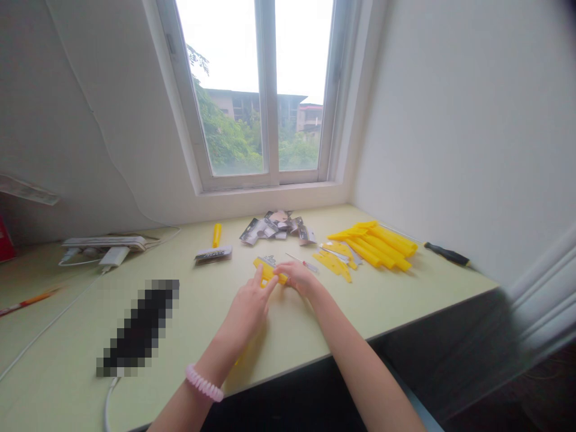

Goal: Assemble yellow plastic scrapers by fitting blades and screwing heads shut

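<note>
My left hand (250,303) and my right hand (299,278) meet over the desk, both closed on a flat yellow scraper head (265,271). Fingers of my left hand press on its upper face, and my right hand grips its right end. A small patterned dark-and-silver patch (269,260) shows at its far edge; I cannot make out what it is. Behind my right hand lies a small screwdriver (310,266) with a clear and red handle. Beneath my left forearm a sliver of yellow (237,362) shows, mostly hidden.
Yellow handles (382,249) and flat yellow pieces (333,267) lie to the right, near a black-handled tool (447,255). Printed packets (274,228) are heaped by the window. Leftward are a card stack (213,255), a yellow handle (216,235), a power strip (108,243) and a blurred dark object (139,330).
</note>
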`<action>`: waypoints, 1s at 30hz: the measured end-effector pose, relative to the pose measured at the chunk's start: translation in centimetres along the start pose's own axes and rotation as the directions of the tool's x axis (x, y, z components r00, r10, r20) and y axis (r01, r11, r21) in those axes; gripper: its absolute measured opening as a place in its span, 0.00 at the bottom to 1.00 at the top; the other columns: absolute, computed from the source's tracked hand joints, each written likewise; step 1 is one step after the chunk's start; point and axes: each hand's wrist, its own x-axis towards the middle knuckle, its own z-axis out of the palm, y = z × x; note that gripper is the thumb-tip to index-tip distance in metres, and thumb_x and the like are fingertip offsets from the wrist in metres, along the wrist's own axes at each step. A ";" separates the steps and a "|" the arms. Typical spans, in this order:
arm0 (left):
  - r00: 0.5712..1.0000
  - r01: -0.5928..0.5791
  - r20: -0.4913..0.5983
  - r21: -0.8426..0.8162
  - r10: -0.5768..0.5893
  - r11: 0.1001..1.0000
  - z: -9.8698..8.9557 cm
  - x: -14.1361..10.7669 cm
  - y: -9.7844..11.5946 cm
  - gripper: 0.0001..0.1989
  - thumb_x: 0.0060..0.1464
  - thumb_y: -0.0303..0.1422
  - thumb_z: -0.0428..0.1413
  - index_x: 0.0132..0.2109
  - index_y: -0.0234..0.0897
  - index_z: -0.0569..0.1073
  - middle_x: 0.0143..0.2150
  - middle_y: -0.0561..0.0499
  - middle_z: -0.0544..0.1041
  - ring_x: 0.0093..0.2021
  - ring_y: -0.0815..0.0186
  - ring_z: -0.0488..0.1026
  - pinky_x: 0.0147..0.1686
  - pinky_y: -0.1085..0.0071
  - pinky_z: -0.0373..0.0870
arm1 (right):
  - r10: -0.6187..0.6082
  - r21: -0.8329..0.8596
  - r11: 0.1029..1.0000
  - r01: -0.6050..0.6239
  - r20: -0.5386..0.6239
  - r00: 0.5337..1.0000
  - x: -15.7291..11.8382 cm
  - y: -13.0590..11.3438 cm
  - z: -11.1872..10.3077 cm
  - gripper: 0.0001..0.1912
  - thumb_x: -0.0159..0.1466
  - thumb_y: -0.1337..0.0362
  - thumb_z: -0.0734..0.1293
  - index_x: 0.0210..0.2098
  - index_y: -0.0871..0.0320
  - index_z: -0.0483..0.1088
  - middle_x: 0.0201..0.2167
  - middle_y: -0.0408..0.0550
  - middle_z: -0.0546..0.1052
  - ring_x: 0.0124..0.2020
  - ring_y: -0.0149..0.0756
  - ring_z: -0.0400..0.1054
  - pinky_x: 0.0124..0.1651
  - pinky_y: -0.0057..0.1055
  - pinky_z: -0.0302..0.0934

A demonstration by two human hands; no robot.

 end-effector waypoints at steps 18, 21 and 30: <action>0.996 0.090 -0.026 0.169 -0.087 0.981 -0.6 0.9 1.3 0.27 0.53 0.19 0.44 0.58 0.46 0.61 0.61 0.35 0.58 0.33 0.64 0.74 0.31 0.67 0.71 | -0.058 0.181 0.981 0.070 -0.071 0.996 0.0 -0.5 0.4 0.04 0.42 0.68 0.65 0.20 0.59 0.66 0.22 0.40 0.69 0.30 0.31 0.64 0.31 0.28 0.56; 0.997 0.083 -0.012 0.174 -0.082 0.981 -1.0 0.9 1.3 0.27 0.53 0.19 0.44 0.57 0.46 0.62 0.61 0.37 0.58 0.32 0.66 0.74 0.32 0.68 0.71 | -0.038 0.153 0.987 0.055 -0.108 0.993 -0.1 -0.6 0.4 0.04 0.41 0.68 0.65 0.20 0.59 0.66 0.22 0.40 0.69 0.29 0.30 0.63 0.30 0.27 0.54; 0.996 0.085 -0.019 0.131 -0.083 0.988 -1.3 1.0 1.0 0.25 0.52 0.18 0.43 0.54 0.46 0.64 0.61 0.39 0.57 0.32 0.66 0.74 0.33 0.67 0.70 | -0.040 0.167 0.985 0.054 -0.089 0.995 0.2 -0.4 0.2 0.05 0.43 0.65 0.67 0.22 0.58 0.67 0.24 0.41 0.70 0.29 0.31 0.63 0.30 0.27 0.54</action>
